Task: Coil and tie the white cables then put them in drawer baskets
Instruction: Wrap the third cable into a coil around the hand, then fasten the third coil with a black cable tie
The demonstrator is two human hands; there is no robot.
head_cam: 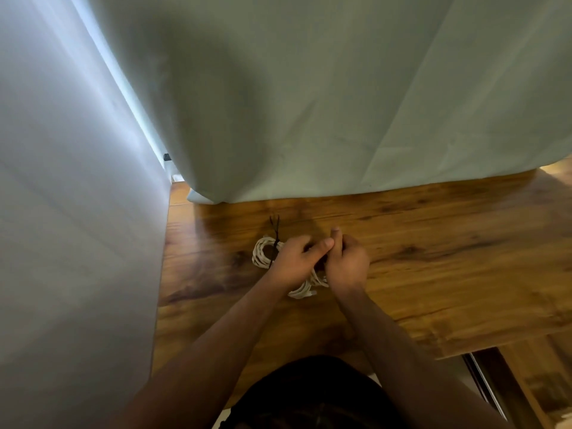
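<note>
Curtain: we see a pale grey-green fabric curtain (309, 103) hanging down to the table's far edge.
Table: a brown wood-grain tabletop (448, 258) carries both coils.
Hands: the left hand (294, 258) and right hand (348, 261) touch, fingers curled; we cannot tell what they pinch.
Nearer coil: a white cable bundle (301, 292) lies beneath both hands.
Farther coil: a second white cable ring (263, 253) lies just left of them.
Tie: a thin dark twist tie (275, 230) binds that ring.

Glossy wood-grain table (433, 258); matt cloth curtain (309, 103); smooth white cables (263, 253).
</note>
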